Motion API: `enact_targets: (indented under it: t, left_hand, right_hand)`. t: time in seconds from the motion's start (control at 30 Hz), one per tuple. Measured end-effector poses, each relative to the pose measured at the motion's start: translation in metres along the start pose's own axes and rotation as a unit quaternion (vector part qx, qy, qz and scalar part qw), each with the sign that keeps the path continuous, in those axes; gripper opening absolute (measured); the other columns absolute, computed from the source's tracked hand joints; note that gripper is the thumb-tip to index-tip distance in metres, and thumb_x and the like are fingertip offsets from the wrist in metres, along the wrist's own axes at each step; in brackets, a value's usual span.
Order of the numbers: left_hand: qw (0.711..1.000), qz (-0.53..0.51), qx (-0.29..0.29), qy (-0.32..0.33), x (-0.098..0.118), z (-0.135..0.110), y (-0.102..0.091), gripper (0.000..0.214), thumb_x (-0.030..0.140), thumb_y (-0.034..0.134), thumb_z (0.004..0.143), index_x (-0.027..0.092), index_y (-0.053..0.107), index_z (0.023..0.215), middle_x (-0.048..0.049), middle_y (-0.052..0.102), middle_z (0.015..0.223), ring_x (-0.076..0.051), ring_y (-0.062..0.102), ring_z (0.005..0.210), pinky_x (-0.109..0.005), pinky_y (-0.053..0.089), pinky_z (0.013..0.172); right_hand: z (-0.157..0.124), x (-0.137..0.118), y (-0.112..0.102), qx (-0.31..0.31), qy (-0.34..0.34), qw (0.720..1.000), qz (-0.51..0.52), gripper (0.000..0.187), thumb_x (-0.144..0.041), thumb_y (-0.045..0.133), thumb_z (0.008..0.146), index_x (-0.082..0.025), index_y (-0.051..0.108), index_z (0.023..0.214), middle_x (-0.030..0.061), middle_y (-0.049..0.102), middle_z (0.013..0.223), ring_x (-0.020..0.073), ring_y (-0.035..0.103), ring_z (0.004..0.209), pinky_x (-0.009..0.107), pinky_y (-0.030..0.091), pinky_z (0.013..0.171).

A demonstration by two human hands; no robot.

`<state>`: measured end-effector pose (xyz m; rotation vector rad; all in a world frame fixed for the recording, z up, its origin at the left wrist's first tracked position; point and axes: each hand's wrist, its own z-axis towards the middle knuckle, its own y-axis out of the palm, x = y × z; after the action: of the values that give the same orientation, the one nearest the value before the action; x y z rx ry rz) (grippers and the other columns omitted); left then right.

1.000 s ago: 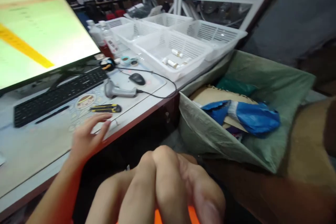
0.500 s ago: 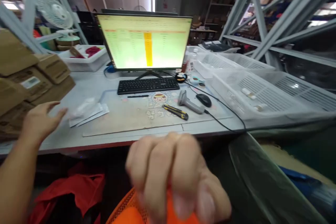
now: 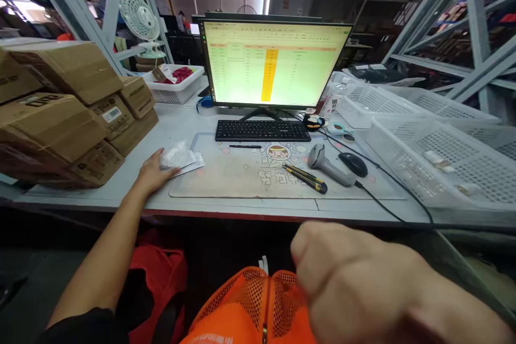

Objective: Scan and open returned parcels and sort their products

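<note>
My left hand (image 3: 153, 174) rests on the white table at the near left edge of a small clear plastic packet (image 3: 177, 156). Its thumb and fingers are apart, and the fingertips touch the packet. Under the packet lie flat white sachets (image 3: 195, 162), partly covered. Close to the camera, my right hand (image 3: 355, 279) is raised in front of the table edge with its fingers curled in. It is blurred, and whatever may be inside the fingers is hidden.
Cardboard boxes (image 3: 60, 123) are stacked at the left. A keyboard (image 3: 262, 130) lies before the monitor (image 3: 274, 72). A utility knife (image 3: 305, 177), a barcode scanner (image 3: 330, 166) and a mouse (image 3: 353, 164) lie on the mat (image 3: 226, 185). White baskets (image 3: 403, 172) stand at the right.
My left hand has reached the plastic packet from its left side. My right hand has turned and moved to the right. The view has swung left, showing more of the boxes.
</note>
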<state>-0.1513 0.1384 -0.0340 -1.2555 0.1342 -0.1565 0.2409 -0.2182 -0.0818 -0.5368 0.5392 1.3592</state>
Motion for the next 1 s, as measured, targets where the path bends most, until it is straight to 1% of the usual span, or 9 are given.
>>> enact_targets:
  t: [0.13, 0.3, 0.43, 0.53, 0.63, 0.7, 0.77, 0.87, 1.0]
  left_hand:
    - [0.998, -0.009, -0.008, 0.063, 0.013, 0.004, -0.007, 0.089, 0.049, 0.076, 0.086, 0.014, 0.041, 0.16, -0.0179, 0.047, 0.162, -0.037, 0.047, 0.148, -0.046, 0.035, 0.126]
    - [0.998, 0.033, -0.052, 0.027, 0.04, 0.013, -0.014, 0.088, 0.043, 0.08, 0.084, 0.024, 0.042, 0.161, -0.0186, 0.055, 0.154, -0.04, 0.056, 0.138, -0.049, 0.046, 0.115]
    - [0.998, 0.049, -0.013, -0.037, 0.054, 0.018, -0.018, 0.058, 0.028, 0.064, 0.094, 0.018, 0.054, 0.151, -0.0222, 0.065, 0.14, -0.04, 0.063, 0.13, -0.05, 0.048, 0.11]
    - [0.999, 0.008, 0.036, -0.019, 0.074, 0.007, -0.027, 0.052, 0.029, 0.054, 0.097, 0.015, 0.054, 0.148, -0.0184, 0.069, 0.136, -0.035, 0.065, 0.128, -0.043, 0.05, 0.108]
    - [0.985, -0.124, 0.021, 0.122, 0.13, -0.03, -0.031, 0.05, 0.044, 0.058, 0.094, 0.016, 0.064, 0.134, -0.0113, 0.074, 0.126, -0.03, 0.07, 0.116, -0.037, 0.054, 0.103]
    - [0.948, -0.195, -0.052, 0.246, 0.174, -0.069, -0.025, 0.051, 0.055, 0.062, 0.09, 0.021, 0.068, 0.126, -0.0074, 0.077, 0.122, -0.029, 0.072, 0.111, -0.037, 0.056, 0.103]
    - [0.914, -0.223, -0.148, 0.304, 0.204, -0.105, -0.011, 0.046, 0.057, 0.068, 0.086, 0.025, 0.069, 0.119, -0.0056, 0.078, 0.117, -0.028, 0.074, 0.103, -0.036, 0.06, 0.097]
    - [0.897, -0.294, -0.186, 0.271, 0.216, -0.127, 0.019, 0.053, 0.063, 0.071, 0.085, 0.027, 0.062, 0.123, -0.0067, 0.078, 0.115, -0.029, 0.076, 0.1, -0.037, 0.064, 0.088]
    - [0.902, -0.288, -0.201, 0.251, 0.201, -0.093, 0.038, 0.081, 0.073, 0.071, 0.081, 0.029, 0.048, 0.145, -0.0135, 0.069, 0.138, -0.037, 0.072, 0.117, -0.05, 0.065, 0.094]
  right_hand:
    - [0.025, 0.058, -0.025, 0.06, -0.03, 0.995, -0.072, 0.059, -0.019, 0.063, 0.096, -0.041, 0.059, 0.15, -0.0015, 0.07, 0.086, 0.0177, 0.067, 0.076, 0.037, 0.059, 0.083]
    - [0.01, 0.15, -0.055, 0.15, 0.142, 0.958, -0.201, 0.053, -0.037, 0.068, 0.094, -0.025, 0.064, 0.146, 0.0024, 0.073, 0.087, 0.0194, 0.07, 0.084, 0.037, 0.059, 0.089]
    - [-0.013, 0.176, -0.073, 0.171, 0.194, 0.951, -0.167, 0.057, -0.048, 0.068, 0.093, -0.024, 0.065, 0.144, 0.0038, 0.073, 0.088, 0.0219, 0.071, 0.083, 0.039, 0.06, 0.084]
    - [-0.012, 0.183, -0.075, 0.161, 0.183, 0.95, -0.193, 0.054, -0.048, 0.065, 0.095, -0.024, 0.064, 0.144, 0.0054, 0.073, 0.092, 0.0226, 0.071, 0.084, 0.042, 0.06, 0.087]
    - [-0.005, 0.171, -0.06, 0.119, 0.121, 0.957, -0.233, 0.054, -0.045, 0.066, 0.097, -0.022, 0.062, 0.144, 0.0122, 0.073, 0.117, 0.0257, 0.072, 0.102, 0.045, 0.058, 0.096]
    - [-0.001, 0.156, -0.042, 0.04, 0.05, 0.968, -0.242, 0.059, -0.048, 0.07, 0.094, -0.02, 0.06, 0.145, 0.0173, 0.064, 0.141, 0.0306, 0.061, 0.132, 0.048, 0.051, 0.11]
    - [0.004, 0.149, -0.023, -0.081, 0.024, 0.967, -0.242, 0.066, -0.052, 0.075, 0.09, -0.021, 0.059, 0.146, 0.0174, 0.06, 0.148, 0.0311, 0.057, 0.138, 0.044, 0.051, 0.11]
    - [0.006, 0.158, -0.007, -0.224, 0.075, 0.944, -0.229, 0.061, -0.051, 0.072, 0.094, -0.023, 0.058, 0.146, 0.0128, 0.072, 0.131, 0.0254, 0.069, 0.117, 0.033, 0.055, 0.092]
    - [-0.019, 0.173, -0.038, -0.224, 0.156, 0.937, -0.219, 0.042, -0.047, 0.073, 0.094, -0.019, 0.07, 0.124, 0.0082, 0.078, 0.11, 0.0223, 0.073, 0.096, 0.028, 0.053, 0.08]
